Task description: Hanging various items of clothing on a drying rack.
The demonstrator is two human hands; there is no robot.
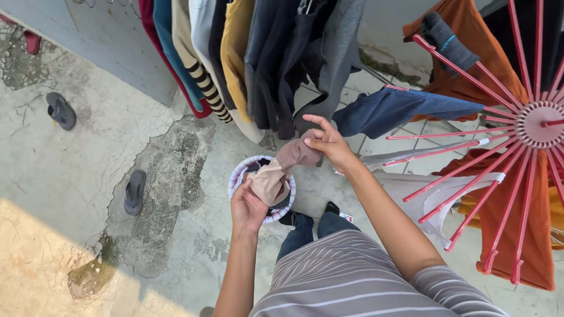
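I hold a twisted beige-and-brown cloth point(282, 167) stretched between both hands above a round basket point(235, 176) with a striped rim on the concrete floor. My left hand point(248, 206) grips the cloth's pale lower end over the basket. My right hand point(328, 141) pinches the darker upper end, just below a row of hanging clothes point(252, 58). More dark laundry lies inside the basket, mostly hidden by the cloth.
A red radial drying rack point(529, 126) with orange, white and blue garments fills the right side. Two dark sandals point(60, 110) point(134, 191) lie on the cracked concrete at left. A grey wall point(106, 35) runs behind the hanging clothes.
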